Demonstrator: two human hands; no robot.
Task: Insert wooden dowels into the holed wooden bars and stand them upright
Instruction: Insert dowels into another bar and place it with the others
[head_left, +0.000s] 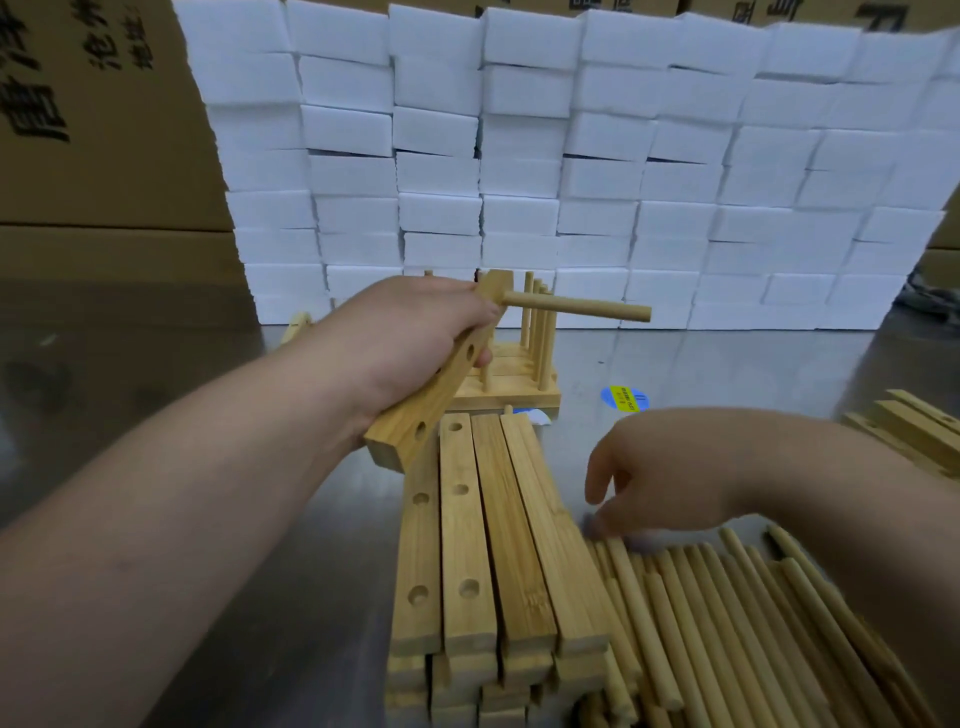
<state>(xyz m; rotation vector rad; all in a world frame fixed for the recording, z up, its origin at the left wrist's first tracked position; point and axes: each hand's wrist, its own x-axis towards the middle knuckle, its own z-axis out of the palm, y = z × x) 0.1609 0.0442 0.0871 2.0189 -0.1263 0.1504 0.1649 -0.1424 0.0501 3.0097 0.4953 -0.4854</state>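
My left hand (415, 338) grips a holed wooden bar (415, 421) tilted in the air, with one dowel (582, 306) plugged into its far end and pointing right. Several empty holes show along the bar's side. My right hand (670, 478) hovers over the pile of loose dowels (727, 613), fingers curled down with the tips touching the dowel ends; whether it holds one is unclear. A stack of holed bars (493, 545) lies between my hands. Behind it stand finished bars with upright dowels (519, 374).
A wall of white foam blocks (571, 156) closes off the back of the steel table (208, 467). Cardboard boxes (93, 130) stand at the left. More wooden strips (914, 431) lie at the right edge. A blue and yellow sticker (623, 399) is on the table.
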